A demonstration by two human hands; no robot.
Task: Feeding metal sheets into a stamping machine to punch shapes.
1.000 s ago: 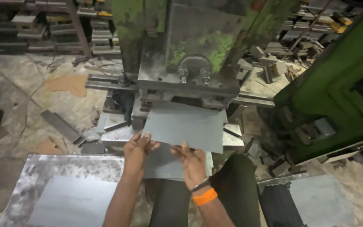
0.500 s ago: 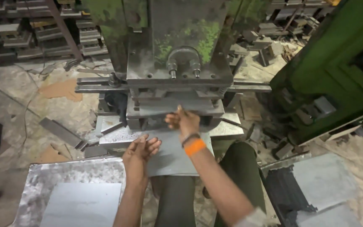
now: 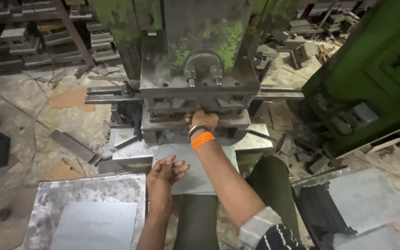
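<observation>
I sit facing the press [image 3: 200, 69], a heavy machine of worn grey steel with flaking green paint, standing on a dirty concrete floor [image 3: 33, 120] strewn with offcuts and scrap. Behind the press to its left, racks [image 3: 28, 41] hold stacked metal parts. To the right of the press stands a green machine body [image 3: 376, 78].

The grey metal sheet [image 3: 195, 169] lies flat on the press bed, its far edge at the die and its near edge overhanging toward my knees. My left hand [image 3: 165, 169] rests on the sheet's near left part, fingers loosely spread and flat, pinching nothing. My right hand [image 3: 203, 119], with an orange band [image 3: 203, 140] at the wrist, reaches into the narrow gap of the die at the front of the press; its fingers are hidden inside, so I cannot tell how they are set.

Left of the press and near me, a spotted steel worktop [image 3: 84, 194] carries another flat sheet [image 3: 96, 224]. Right of the press, more sheets [image 3: 366, 199] lie stacked beside dark strips [image 3: 322, 208]. Open room is tight: the die gap is low, and both stacks crowd my legs.
</observation>
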